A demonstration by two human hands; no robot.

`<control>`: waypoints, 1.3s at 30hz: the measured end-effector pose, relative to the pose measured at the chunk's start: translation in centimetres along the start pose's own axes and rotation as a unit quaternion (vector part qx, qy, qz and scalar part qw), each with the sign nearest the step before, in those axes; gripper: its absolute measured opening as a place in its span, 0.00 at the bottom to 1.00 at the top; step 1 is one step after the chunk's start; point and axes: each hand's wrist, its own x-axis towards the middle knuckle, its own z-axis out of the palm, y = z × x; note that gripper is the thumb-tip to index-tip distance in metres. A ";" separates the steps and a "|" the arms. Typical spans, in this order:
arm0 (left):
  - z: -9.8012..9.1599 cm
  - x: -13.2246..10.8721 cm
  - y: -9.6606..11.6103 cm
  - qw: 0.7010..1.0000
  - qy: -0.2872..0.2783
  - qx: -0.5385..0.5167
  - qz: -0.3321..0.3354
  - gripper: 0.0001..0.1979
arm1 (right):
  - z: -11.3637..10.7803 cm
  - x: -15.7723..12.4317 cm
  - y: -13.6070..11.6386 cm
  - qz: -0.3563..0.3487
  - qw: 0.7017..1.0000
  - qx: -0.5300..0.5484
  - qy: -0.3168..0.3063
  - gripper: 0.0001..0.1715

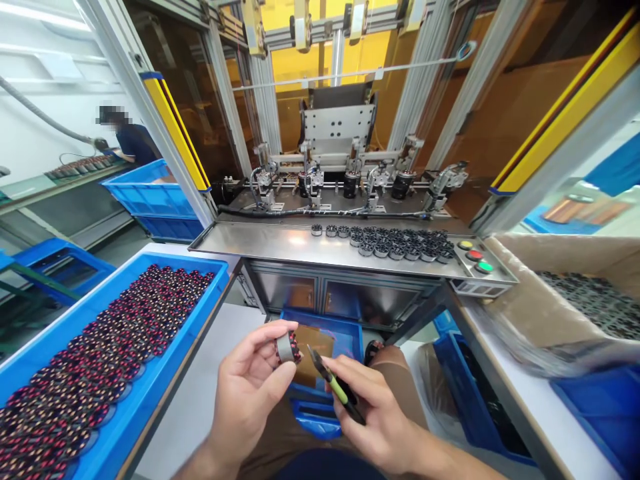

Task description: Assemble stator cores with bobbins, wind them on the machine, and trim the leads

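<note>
My left hand grips a small wound motor stator between thumb and fingers, its grey outer ring toward me and dark red-and-black windings on the right side. In my right hand is a pair of cutting pliers with green-and-black handles. The tips of the pliers point up and left, a short way from the stator and apart from it. My right palm and part of the handles are hidden by the fingers.
A blue tray of wound stators stands at left. Ahead, black stator cores crowd a steel shelf below a winding machine. Coloured buttons and a carton are at right. A person works far left.
</note>
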 end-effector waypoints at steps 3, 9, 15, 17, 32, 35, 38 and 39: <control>-0.1 -0.2 0.0 0.999 0.009 0.008 0.036 0.09 | 0.1 -0.2 -0.2 -0.006 1.000 0.008 -0.008 0.43; 0.3 -0.5 0.3 0.996 0.020 0.049 0.071 0.09 | 0.4 -0.2 -0.5 -0.019 0.999 0.029 -0.015 0.46; 0.2 -0.7 0.3 0.995 0.028 0.062 0.070 0.10 | 0.6 0.3 -0.4 -0.027 0.998 0.053 -0.028 0.46; 0.1 -0.9 0.3 0.995 0.024 0.066 0.073 0.10 | 0.6 0.5 -0.4 -0.033 0.998 0.055 -0.024 0.46; -0.1 -0.8 0.1 0.995 0.016 0.069 0.074 0.10 | 0.7 0.3 0.0 -0.030 0.997 0.062 -0.034 0.46; 0.1 -0.7 0.1 0.994 0.012 0.079 0.075 0.10 | 0.8 0.4 0.0 -0.039 0.997 0.064 -0.031 0.47; 0.2 -0.7 0.1 0.993 0.009 0.093 0.079 0.11 | 0.8 0.7 -0.2 -0.042 0.997 0.059 -0.025 0.47; 0.2 -0.7 0.1 0.992 0.009 0.095 0.081 0.11 | 0.7 0.7 -0.2 -0.042 0.997 0.057 -0.023 0.47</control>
